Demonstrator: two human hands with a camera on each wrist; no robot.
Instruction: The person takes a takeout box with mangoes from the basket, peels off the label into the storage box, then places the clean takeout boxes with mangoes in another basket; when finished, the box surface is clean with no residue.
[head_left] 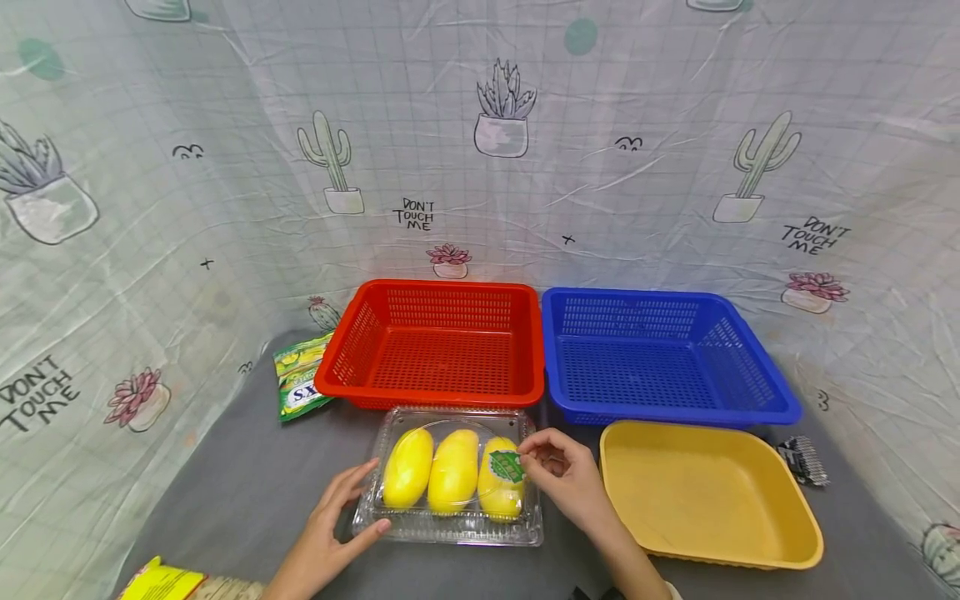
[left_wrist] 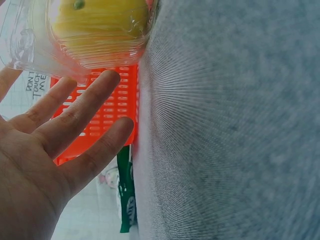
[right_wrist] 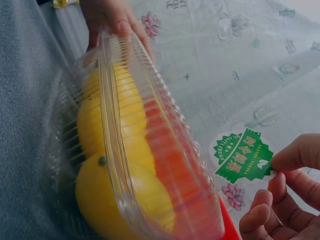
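Note:
A clear plastic clamshell box (head_left: 405, 529) with three yellow mangoes (head_left: 453, 475) inside lies on the grey cloth. My right hand (head_left: 572, 482) pinches the edge of a green sticker (right_wrist: 243, 156) with white and gold lettering between thumb and forefinger. In the right wrist view the sticker is held apart from the box, above its lid; from the head it overlaps the rightmost mango. My left hand (head_left: 326, 529) is at the box's left side, fingers spread and fairly straight, fingertips right at the rim.
Behind the box stand a red basket (head_left: 442, 398) and a blue basket (head_left: 675, 414). A yellow tray (head_left: 705, 492) is to the right, beside a small black-and-white packet (head_left: 802, 461). Left lie a green packet (head_left: 300, 375) and, at the front, a yellow bag (head_left: 161, 582).

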